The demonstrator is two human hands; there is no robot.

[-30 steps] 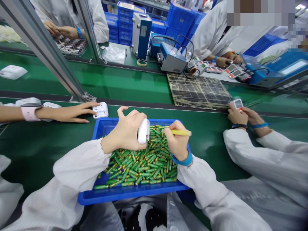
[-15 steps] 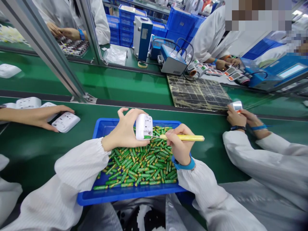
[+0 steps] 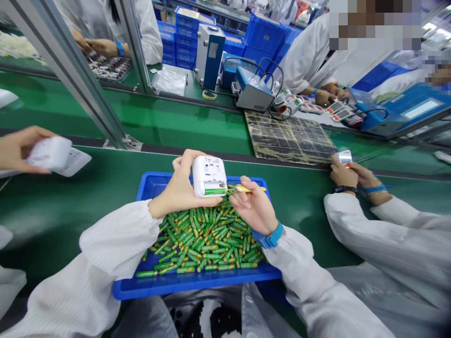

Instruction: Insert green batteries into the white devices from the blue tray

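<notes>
My left hand (image 3: 178,190) grips a white plastic device (image 3: 209,168) by its side, above the blue tray (image 3: 197,285). Its underside faces me, and a green battery (image 3: 214,191) lies in the slot along the lower edge. In my right hand (image 3: 256,211) is a slim yellow-handled tool (image 3: 244,189), pinched between thumb and fingers. The tool's thin metal tip points left at the slot's right end; whether it touches is too small to tell. Many loose green batteries (image 3: 211,239) with gold-coloured ends fill the tray under both hands.
At the left, a co-worker's hand (image 3: 17,150) holds a white device (image 3: 52,152). Another co-worker's hands (image 3: 347,176) hold a small device at the right. A dark, streaked board (image 3: 289,138) lies beyond the tray. A metal post (image 3: 81,70) rises at the left.
The white device has turned and risen slightly, showing more of its underside and the battery. My right hand has rolled palm-up, the tool now foreshortened. The left co-worker's hand has lifted a device.
</notes>
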